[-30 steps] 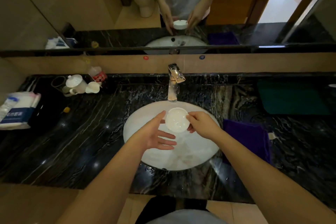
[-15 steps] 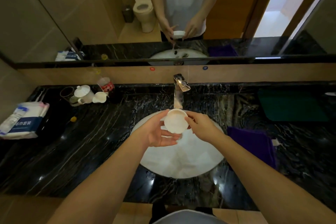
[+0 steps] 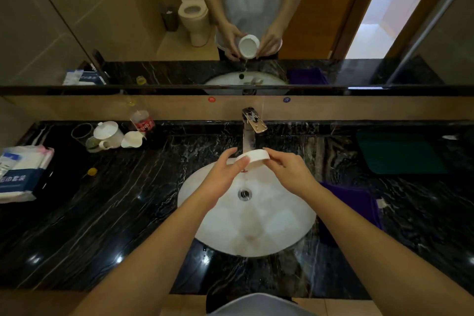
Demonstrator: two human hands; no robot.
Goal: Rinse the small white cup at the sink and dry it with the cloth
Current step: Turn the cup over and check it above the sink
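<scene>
Cup (image 3: 254, 159), tipped over the sink (image 3: 282, 226), is pinched by left hand (image 3: 220, 179) and right hand (image 3: 289, 174); water dribbles out. Wet fingers might slip; purple cloth (image 3: 354, 208) waits at three o'clock.

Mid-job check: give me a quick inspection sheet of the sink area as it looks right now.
Surface: black marble counter, wet spots near the white sink.
Job's things: small white cup tipped over the sink, water trickling toward the drain; purple cloth lying right of the sink.
Clutter: lidded mug, soda bottle, tissue pack, yellow cap, all left; green mat far right.
Hands: left hand and right hand both hold the cup's rim.
Cables: nothing seen.
Surroundings: faucet behind the cup, mirror above.
</scene>
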